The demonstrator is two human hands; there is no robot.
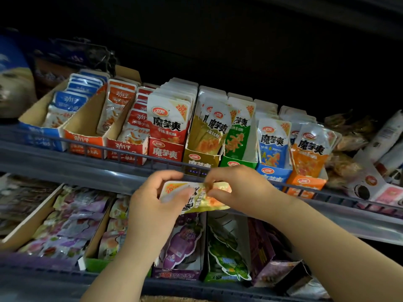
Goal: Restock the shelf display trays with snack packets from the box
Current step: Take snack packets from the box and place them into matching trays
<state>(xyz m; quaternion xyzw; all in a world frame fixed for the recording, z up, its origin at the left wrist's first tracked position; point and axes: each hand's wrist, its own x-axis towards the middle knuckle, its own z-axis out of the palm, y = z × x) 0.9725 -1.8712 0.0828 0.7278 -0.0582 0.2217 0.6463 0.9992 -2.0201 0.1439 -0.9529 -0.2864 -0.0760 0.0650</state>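
Dim shelf (pixel 87 171); left hand (pixel 157 205), right hand (pixel 239 188) pinched yellow packet (pixel 210 200), frame centre. Mid-restock; next likely needed slotting into yellow tray (pixel 201 159) above.

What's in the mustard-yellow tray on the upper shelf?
The mustard-yellow tray holds white-and-yellow packets standing on end. Those behind the front ones, and the tray's floor, are hidden.

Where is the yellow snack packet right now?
Head view, centre frame: the yellow packet is held between the left hand and right hand, in front of the upper shelf's rail, just below the mustard display tray.
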